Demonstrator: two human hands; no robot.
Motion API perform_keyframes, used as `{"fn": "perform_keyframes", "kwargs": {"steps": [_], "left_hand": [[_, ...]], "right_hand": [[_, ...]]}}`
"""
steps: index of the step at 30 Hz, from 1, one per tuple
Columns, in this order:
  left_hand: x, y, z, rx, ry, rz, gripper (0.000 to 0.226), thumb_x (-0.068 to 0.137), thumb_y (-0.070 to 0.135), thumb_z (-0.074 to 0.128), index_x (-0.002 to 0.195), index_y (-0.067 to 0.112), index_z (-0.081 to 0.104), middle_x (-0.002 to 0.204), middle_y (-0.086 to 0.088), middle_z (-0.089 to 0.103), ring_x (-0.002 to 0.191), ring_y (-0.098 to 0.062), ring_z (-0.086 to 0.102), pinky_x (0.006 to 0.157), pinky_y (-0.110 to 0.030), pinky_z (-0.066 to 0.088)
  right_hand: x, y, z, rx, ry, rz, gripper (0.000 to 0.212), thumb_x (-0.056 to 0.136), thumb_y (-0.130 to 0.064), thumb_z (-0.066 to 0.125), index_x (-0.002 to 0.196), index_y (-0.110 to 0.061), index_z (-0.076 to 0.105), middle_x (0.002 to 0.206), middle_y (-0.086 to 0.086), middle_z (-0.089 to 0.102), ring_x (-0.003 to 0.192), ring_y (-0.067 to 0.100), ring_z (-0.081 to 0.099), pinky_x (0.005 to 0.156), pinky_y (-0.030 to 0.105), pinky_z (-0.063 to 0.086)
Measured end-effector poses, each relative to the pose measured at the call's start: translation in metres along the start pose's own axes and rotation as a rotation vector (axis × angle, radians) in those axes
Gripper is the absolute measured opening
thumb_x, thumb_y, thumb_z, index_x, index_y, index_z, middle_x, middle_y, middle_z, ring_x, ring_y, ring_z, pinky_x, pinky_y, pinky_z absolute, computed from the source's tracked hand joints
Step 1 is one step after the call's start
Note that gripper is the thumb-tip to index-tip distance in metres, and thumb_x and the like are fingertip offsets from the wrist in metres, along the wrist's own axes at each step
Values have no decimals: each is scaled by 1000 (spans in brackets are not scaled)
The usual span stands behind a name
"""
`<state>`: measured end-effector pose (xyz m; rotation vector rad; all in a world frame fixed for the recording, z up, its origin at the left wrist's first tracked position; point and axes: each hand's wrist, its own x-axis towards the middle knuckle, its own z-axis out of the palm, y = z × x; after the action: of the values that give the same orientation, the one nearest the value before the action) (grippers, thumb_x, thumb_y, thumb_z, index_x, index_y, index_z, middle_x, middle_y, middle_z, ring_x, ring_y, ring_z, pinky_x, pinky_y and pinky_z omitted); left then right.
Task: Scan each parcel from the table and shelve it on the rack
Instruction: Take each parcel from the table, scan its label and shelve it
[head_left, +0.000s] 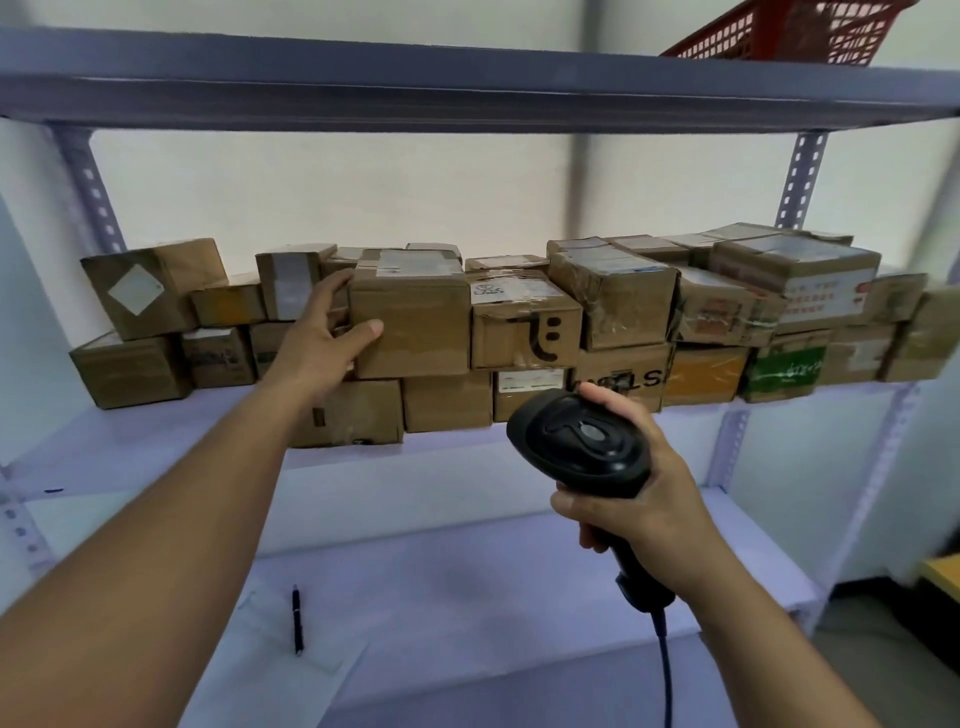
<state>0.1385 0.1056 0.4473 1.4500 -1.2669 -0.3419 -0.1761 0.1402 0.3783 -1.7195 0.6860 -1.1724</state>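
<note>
Here's the grey-blue metal rack (415, 98), with its middle shelf packed wall to wall with taped cardboard parcels (623, 299) in two rough layers. At far left sits a tilted brown box with a white diamond label (148, 288). Down on the lower shelf a slim black pen (297, 618) lies alone. Further right there's a box printed with a black smiley mark (525, 332), then a green-fronted box (784, 371) in the bottom layer. Up top right, a red plastic mesh basket (779, 31) overhangs the upper shelf. Neighbours crowd the handled parcel on both sides and underneath.

The left hand (324, 338) is on the plain brown cardboard parcel (415, 322), which sits in the upper layer, left of centre. The fingers (337, 283) are spread and wrap its left end, with the thumb pressed on its front face. The right hand (644, 493) is held low in front of the shelf. It is clamped round the grip of the black handheld barcode scanner (579, 441), whose cable drops away below.

The count is two hands, one scanner, one pen and one basket. At least twenty parcels show a face, and those behind are too hidden for a firm tally.
</note>
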Motion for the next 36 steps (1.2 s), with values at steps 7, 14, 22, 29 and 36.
{"fn": "perform_keyframes", "kwargs": {"steps": [7,14,22,29,36], "left_hand": [[4,-9,0,56,-16,64,74,93,36,62,150,46,17,154,2,34,133,-17,42,106,-48,43],[-23,-15,12,91,297,325,69,86,43,64,147,29,34,149,0,36,138,-17,34,109,-46,38],[-73,-12,52,97,226,636,41,90,29,59,124,7,60,115,-9,62,104,-20,57,90,-23,41],[-135,-20,110,61,3,494,47,87,45,50,120,14,63,110,-2,63,92,-13,58,71,-21,44],[-198,-10,177,101,-165,312,37,88,27,68,124,20,61,117,1,60,103,-19,57,74,-26,44]], "right_hand": [[-5,-4,14,-18,57,2,87,70,8,81,124,-54,54,123,2,59,55,28,65,52,33,53],[-20,-3,24,-52,138,-8,86,69,10,80,126,-49,55,123,-1,59,55,29,64,50,34,54],[-52,-1,23,-71,260,35,88,70,13,79,117,-57,57,110,-13,65,53,29,61,50,38,54],[-94,-4,3,-49,362,91,84,64,3,83,122,-52,57,110,6,66,51,29,59,49,36,53],[-153,-9,-42,-44,453,129,82,64,1,83,123,-51,56,109,9,65,52,28,59,49,34,50]]}}
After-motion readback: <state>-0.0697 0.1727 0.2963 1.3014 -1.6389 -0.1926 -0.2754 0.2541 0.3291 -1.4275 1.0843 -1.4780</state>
